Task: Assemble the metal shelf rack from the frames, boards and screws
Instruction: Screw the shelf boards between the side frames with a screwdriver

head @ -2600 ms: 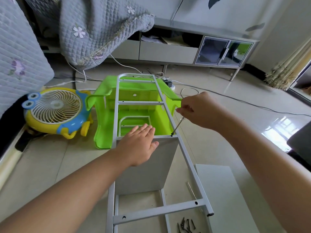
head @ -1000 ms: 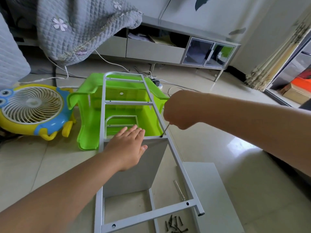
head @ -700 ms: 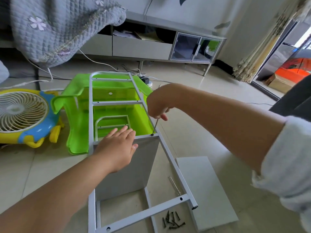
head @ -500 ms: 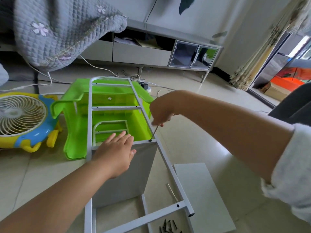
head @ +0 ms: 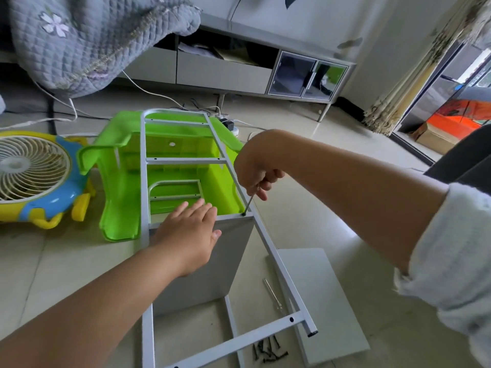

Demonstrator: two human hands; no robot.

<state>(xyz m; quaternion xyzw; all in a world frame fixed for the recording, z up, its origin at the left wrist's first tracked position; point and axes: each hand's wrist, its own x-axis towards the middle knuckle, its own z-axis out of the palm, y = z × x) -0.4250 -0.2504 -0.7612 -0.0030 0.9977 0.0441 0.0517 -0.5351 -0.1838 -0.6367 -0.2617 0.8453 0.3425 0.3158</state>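
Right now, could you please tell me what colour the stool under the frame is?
The stool is bright lime green; the head view shows it.

White ladder-like metal frame (head: 271,251) laid horizontal, far end propped on overturned stool. Grey rectangular board (head: 212,266) stood on edge beneath frame crossbar, top edge met at corner by thin metal screwdriver shaft (head: 248,205). Second grey flat board (head: 326,301) laid on floor right of frame. Dark screws (head: 269,350) heaped on floor by near crossbar. Slim metal tool (head: 272,294) lying between frame rail and board.
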